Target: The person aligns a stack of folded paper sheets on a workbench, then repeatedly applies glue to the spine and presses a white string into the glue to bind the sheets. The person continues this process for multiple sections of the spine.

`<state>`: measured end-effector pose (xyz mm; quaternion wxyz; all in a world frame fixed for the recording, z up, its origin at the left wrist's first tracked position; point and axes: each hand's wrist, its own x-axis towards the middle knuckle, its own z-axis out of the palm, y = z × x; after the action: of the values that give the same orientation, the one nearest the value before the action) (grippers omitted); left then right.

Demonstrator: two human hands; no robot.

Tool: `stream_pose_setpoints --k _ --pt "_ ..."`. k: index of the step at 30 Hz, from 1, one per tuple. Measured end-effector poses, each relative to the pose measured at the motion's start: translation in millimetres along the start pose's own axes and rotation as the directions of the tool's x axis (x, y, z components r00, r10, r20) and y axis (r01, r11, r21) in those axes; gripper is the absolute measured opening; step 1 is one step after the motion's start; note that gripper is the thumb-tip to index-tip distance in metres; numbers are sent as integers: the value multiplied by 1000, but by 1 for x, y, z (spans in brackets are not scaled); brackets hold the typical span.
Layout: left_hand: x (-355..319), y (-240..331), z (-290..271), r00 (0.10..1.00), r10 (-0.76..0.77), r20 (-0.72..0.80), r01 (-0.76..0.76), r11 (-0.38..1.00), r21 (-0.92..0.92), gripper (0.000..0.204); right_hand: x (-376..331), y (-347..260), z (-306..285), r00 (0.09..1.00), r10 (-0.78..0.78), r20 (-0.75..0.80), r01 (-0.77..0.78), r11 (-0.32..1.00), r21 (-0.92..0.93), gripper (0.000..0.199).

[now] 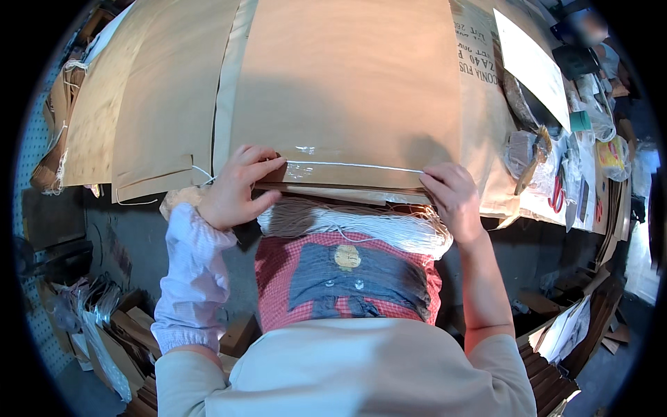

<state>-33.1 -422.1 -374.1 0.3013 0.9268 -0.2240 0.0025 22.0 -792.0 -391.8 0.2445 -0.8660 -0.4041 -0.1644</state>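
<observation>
My left hand (236, 186) and my right hand (453, 196) press a white cord (354, 166) stretched straight between them along the near edge of a large brown paper sheet (347, 83). A strip of clear tape (306, 167) glints over the cord close to my left fingers. Each hand pinches one end of the cord against the paper. A thick bundle of white and tan cords (354, 224) lies across my lap just below the table edge, on a red checked apron with a dark blue patch (347, 278).
More brown paper sheets (153, 104) lie to the left on the table. Red-handled scissors (557, 194), plastic bags and small items crowd the right side. A white sheet (531, 62) lies at the far right. Cardboard pieces (125, 326) are stacked on the floor.
</observation>
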Motion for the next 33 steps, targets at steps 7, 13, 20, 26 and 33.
stream_pose_setpoints --k 7,13,20,26,33 --pt "8 -18 4 864 -495 -92 494 869 -36 16 22 3 13 740 662 114 -669 710 222 13" --pt "24 19 33 792 -414 -449 589 712 383 16 4 -10 62 743 583 -328 -409 784 467 33" --pt "20 42 54 911 -412 6 360 804 474 117 24 -62 54 858 457 237 -400 881 -251 90" --pt "4 22 53 942 -323 -96 323 783 531 103 -19 -25 14 800 599 31 -561 765 -317 84" --pt "-15 -11 47 839 -447 -309 476 879 22 63 -13 -6 24 775 602 -191 -620 668 -411 59"
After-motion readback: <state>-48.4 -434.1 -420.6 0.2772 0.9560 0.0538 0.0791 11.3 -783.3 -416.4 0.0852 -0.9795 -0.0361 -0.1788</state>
